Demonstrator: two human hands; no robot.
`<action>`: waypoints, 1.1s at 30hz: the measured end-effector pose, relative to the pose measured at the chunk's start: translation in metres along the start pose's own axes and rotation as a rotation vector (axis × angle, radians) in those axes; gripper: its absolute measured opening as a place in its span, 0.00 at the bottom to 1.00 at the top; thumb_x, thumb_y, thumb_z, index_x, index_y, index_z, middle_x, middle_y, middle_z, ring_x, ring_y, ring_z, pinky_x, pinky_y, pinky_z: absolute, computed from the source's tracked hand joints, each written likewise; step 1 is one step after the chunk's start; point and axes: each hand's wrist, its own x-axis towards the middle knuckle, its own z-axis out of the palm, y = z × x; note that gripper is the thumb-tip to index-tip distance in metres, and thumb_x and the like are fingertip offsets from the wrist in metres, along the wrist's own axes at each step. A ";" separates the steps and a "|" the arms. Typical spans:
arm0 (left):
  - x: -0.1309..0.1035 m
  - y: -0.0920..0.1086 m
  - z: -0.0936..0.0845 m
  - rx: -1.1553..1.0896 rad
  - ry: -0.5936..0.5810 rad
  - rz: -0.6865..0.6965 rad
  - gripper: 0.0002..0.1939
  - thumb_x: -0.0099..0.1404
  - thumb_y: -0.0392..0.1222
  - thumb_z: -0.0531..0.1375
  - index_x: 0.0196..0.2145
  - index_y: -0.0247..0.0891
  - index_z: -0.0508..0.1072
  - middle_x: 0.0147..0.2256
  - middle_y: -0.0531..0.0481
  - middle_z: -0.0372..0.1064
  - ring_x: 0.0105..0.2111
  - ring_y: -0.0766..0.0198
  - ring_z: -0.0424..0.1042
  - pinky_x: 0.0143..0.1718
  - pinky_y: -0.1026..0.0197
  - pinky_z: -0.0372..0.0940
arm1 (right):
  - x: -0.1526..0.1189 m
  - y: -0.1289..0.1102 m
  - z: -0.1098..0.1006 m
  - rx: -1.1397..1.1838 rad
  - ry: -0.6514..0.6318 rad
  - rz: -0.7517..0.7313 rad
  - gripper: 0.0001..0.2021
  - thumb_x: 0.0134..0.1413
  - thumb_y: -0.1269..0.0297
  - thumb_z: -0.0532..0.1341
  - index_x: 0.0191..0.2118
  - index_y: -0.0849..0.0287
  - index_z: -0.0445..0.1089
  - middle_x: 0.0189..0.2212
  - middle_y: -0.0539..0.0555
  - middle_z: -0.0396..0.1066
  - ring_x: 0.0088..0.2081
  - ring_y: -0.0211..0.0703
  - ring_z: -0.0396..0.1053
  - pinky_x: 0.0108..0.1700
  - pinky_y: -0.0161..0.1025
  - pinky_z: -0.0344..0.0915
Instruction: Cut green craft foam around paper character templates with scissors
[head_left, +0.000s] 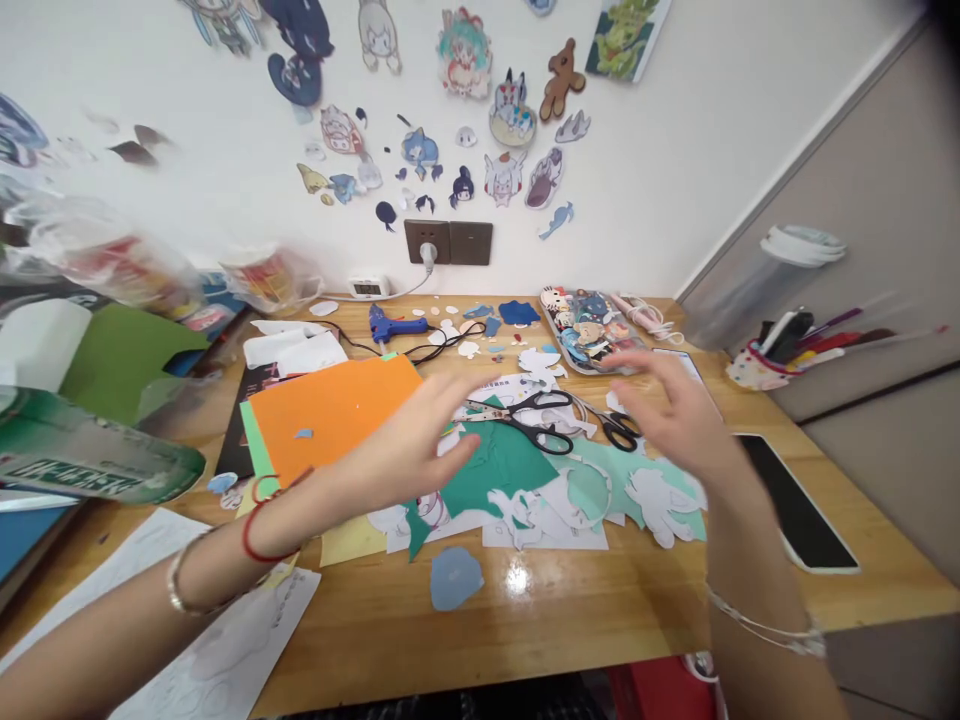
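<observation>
My left hand point(420, 435) is raised over the middle of the desk, beside the orange paper point(330, 410); its fingers are apart and hold nothing. On the right, my right hand point(671, 410) hovers with thumb and fingers spread, also with nothing in it. Between the hands lie black-handled scissors point(551, 440) on green paper point(487, 480), and a second pair of scissors point(619, 430) is nearest my right hand. White paper cutouts point(660, 505) and a blue paper piece point(456, 578) lie nearer the front edge.
A blue glue gun point(397, 325) and a tray of cutouts point(589, 330) are at the back. A green bottle point(97, 450) stands out at left. On the right are a black-screened phone or tablet point(795, 500) and a pen cup point(761, 362).
</observation>
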 end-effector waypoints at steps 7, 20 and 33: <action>-0.002 -0.033 0.072 0.103 -0.199 0.021 0.22 0.65 0.38 0.55 0.57 0.37 0.59 0.54 0.37 0.63 0.54 0.48 0.62 0.53 0.45 0.62 | -0.017 0.034 0.037 -0.040 -0.297 0.079 0.11 0.60 0.64 0.51 0.40 0.56 0.71 0.42 0.54 0.73 0.48 0.51 0.66 0.51 0.48 0.62; -0.006 -0.060 0.086 0.075 -0.240 0.022 0.18 0.67 0.43 0.54 0.54 0.43 0.67 0.55 0.39 0.62 0.56 0.47 0.62 0.53 0.45 0.63 | -0.106 0.065 0.004 -0.054 -0.426 0.476 0.26 0.44 0.62 0.59 0.53 0.59 0.64 0.52 0.61 0.64 0.55 0.59 0.60 0.57 0.56 0.58; 0.015 -0.049 0.084 -0.011 -0.231 -0.213 0.24 0.60 0.38 0.62 0.53 0.38 0.64 0.48 0.42 0.65 0.47 0.54 0.68 0.45 0.51 0.68 | -0.077 0.033 0.003 0.252 -0.245 0.526 0.22 0.58 0.53 0.49 0.56 0.57 0.57 0.41 0.58 0.67 0.40 0.47 0.68 0.39 0.41 0.69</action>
